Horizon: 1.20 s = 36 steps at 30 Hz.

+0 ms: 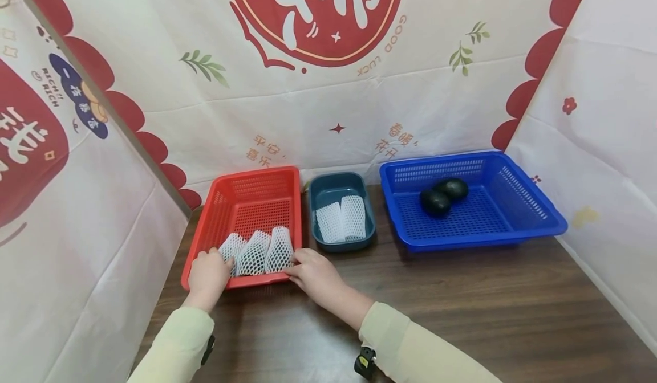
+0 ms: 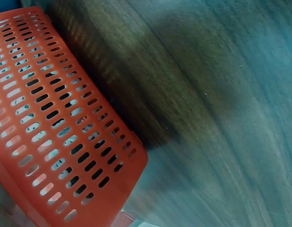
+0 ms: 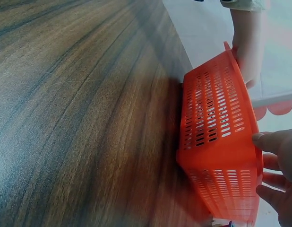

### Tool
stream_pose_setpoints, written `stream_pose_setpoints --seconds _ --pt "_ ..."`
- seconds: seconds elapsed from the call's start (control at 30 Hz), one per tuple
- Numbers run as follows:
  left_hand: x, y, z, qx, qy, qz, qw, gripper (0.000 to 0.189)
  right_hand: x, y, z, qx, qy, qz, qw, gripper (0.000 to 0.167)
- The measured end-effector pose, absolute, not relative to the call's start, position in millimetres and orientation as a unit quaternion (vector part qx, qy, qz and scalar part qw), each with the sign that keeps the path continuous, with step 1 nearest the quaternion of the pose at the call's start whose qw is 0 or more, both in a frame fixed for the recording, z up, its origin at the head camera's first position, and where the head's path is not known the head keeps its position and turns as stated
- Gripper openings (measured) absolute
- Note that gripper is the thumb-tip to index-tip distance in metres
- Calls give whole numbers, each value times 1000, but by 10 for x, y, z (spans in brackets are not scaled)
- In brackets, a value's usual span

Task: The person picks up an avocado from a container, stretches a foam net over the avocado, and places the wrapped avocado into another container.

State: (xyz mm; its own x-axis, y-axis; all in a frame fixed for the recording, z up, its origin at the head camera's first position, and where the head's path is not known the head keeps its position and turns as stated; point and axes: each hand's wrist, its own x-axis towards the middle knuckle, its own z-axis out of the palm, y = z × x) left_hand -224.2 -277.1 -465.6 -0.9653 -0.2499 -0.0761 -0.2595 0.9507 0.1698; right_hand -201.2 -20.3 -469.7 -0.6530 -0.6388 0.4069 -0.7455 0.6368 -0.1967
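In the head view, three white foam net sleeves (image 1: 254,254) stand side by side at the near end of a red slotted basket (image 1: 259,212). Something dark shows through their mesh. My left hand (image 1: 209,274) reaches over the basket's near left corner, fingers beside the leftmost sleeve; I cannot tell whether they are curled on anything. My right hand (image 1: 315,274) is at the near right corner, fingertips close to the rightmost sleeve. The right wrist view has the right hand (image 3: 280,165) pinching the basket's rim (image 3: 252,120), some fingers behind it and some in front.
Right of the red basket is a dark teal tub (image 1: 342,246) with two flat white foam sleeves (image 1: 341,219). Farther right, a blue basket (image 1: 477,237) holds two dark avocados (image 1: 435,202). Printed cloth walls (image 1: 328,101) surround the wooden table (image 1: 436,292).
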Motion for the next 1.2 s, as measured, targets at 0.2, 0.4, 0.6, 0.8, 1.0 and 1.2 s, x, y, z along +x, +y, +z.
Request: stream_pose_setpoints --seconds 0.2,0.4,0.6,0.8,1.0,1.2 --pt "-2184 -2765 -4608 -116 989 92 -1 45 -2021 -191 -4709 388 -892 176 152 15" --pt "-2093 -2652 -4537 -86 991 101 -18 46 -2019 -146 -4706 411 -883 156 166 16" --pt "-2026 -2410 -4433 -45 990 124 -49 45 -2016 0 -4641 434 -894 88 66 39" --pt "-1937 -2138 -4345 10 985 147 -91 41 -2032 311 -4624 440 -892 91 44 49" --pt "-1881 -1852 -4265 39 980 154 -118 40 -2085 721 -4558 408 -900 124 94 46" --pt "-1850 -1570 -4256 79 972 173 -140 38 -2176 1138 -4450 342 -919 159 112 42"
